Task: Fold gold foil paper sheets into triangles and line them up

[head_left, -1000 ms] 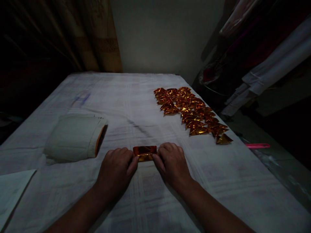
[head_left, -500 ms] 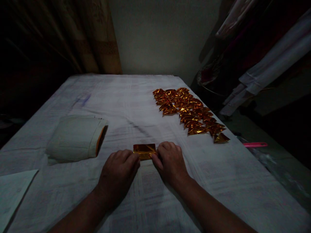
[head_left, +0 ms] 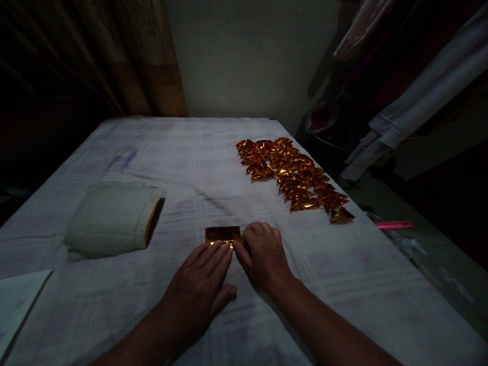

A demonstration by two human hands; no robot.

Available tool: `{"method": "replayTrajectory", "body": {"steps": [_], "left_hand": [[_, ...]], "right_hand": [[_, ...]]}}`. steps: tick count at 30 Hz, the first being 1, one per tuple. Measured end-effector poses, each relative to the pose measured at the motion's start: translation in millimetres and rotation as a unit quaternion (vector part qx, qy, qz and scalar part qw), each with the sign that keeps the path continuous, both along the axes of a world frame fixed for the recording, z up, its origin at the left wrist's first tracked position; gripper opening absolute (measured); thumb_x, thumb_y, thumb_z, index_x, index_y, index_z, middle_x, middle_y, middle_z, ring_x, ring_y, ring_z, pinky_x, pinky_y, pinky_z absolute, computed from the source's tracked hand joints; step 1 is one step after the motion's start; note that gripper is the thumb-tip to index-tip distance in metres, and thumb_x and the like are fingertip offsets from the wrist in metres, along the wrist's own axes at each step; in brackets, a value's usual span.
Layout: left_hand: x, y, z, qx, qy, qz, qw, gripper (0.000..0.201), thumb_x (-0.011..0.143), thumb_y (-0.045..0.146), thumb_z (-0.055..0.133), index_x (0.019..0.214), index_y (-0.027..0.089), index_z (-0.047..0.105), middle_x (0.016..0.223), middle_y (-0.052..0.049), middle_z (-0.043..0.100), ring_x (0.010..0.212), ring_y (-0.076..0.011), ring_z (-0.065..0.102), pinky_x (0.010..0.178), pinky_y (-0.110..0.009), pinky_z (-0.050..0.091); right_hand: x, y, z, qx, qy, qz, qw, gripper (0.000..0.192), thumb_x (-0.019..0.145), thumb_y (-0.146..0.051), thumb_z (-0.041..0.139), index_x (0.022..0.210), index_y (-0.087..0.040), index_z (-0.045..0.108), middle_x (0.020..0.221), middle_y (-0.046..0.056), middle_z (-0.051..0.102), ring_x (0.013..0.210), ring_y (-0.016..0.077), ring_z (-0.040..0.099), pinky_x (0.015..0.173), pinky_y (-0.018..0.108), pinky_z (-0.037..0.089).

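The left hand (head_left: 202,284) lay flat and released, fingers extended, their tips pressing the near edge of a small gold foil piece (head_left: 223,235). The right hand (head_left: 263,251) was curled, pinching the right end of the same piece. The foil piece rested on the white cloth (head_left: 229,168) covering the bench, near the middle of the near edge. A pile of folded gold foil pieces (head_left: 293,175) ran along the right edge, well apart from the hands. A pale folded bundle (head_left: 110,218) sat toward the left edge, and a sheet of paper (head_left: 19,300) lay at the near left corner. In my judgement, the slick foil could slide under the flat fingertips and crease crooked; the dim light made alignment harder to check.
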State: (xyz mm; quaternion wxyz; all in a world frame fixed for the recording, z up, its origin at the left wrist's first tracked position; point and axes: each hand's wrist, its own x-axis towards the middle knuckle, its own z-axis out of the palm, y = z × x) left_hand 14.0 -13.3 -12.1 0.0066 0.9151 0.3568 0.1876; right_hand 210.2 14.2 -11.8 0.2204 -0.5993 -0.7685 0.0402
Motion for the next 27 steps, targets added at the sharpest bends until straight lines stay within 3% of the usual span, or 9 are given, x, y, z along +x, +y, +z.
{"method": "replayTrajectory", "body": {"steps": [10, 15, 19, 23, 27], "left_hand": [[-8.1, -1.3, 2.0, 0.027, 0.006, 0.023, 0.999, 0.043, 0.107, 0.036, 0.037, 0.136, 0.014, 0.059, 0.133, -0.012, 0.068, 0.125, -0.0262, 0.063, 0.11, -0.048, 0.045], [-12.8, -1.3, 10.1, 0.036, 0.004, 0.052, 0.998, 0.04, 0.107, 0.035, 0.036, 0.12, 0.015, 0.07, 0.12, -0.01, 0.075, 0.112, -0.0263, 0.069, 0.108, -0.05, 0.044], [-12.7, -0.3, 19.7, 0.05, 0.009, 0.066, 0.996, 0.035, 0.105, 0.032, 0.041, 0.111, 0.017, 0.073, 0.107, -0.007, 0.079, 0.101, -0.0271, 0.071, 0.102, -0.05, 0.043], [-10.7, 1.1, 25.7, 0.048, -0.001, 0.072, 0.996, 0.03, 0.104, 0.029, 0.045, 0.109, 0.018, 0.072, 0.104, -0.007, 0.079, 0.1, -0.0273, 0.07, 0.1, -0.048, 0.041], [-9.7, 2.8, 28.6, 0.052, 0.011, 0.075, 0.996, 0.031, 0.105, 0.026, 0.042, 0.108, 0.016, 0.072, 0.099, -0.006, 0.078, 0.094, -0.0269, 0.067, 0.094, -0.046, 0.04]], "right_hand": [[0.9, 0.1, 2.2, -0.013, 0.018, 0.002, 1.0, 0.019, 0.094, -0.027, 0.063, 0.077, -0.022, 0.058, 0.086, 0.005, 0.064, 0.086, 0.0233, 0.054, 0.078, 0.037, 0.034], [2.6, -0.3, -1.8, 0.01, 0.046, -0.001, 0.999, 0.004, 0.094, -0.024, 0.062, 0.092, -0.022, 0.06, 0.09, 0.004, 0.065, 0.088, 0.0239, 0.055, 0.079, 0.037, 0.036], [4.0, -1.8, -1.0, 0.049, 0.055, 0.023, 0.997, 0.004, 0.094, -0.018, 0.059, 0.095, -0.021, 0.062, 0.093, 0.005, 0.067, 0.088, 0.0232, 0.057, 0.08, 0.037, 0.038], [2.2, -6.7, 3.7, 0.115, 0.057, 0.116, 0.985, 0.016, 0.099, -0.021, 0.053, 0.106, -0.02, 0.067, 0.111, 0.008, 0.07, 0.104, 0.0234, 0.059, 0.091, 0.039, 0.04], [-2.2, -15.8, 4.8, 0.069, -0.015, 0.185, 0.98, 0.034, 0.101, -0.039, 0.054, 0.13, -0.023, 0.064, 0.147, 0.014, 0.055, 0.137, 0.0315, 0.045, 0.106, 0.05, 0.035]]}}
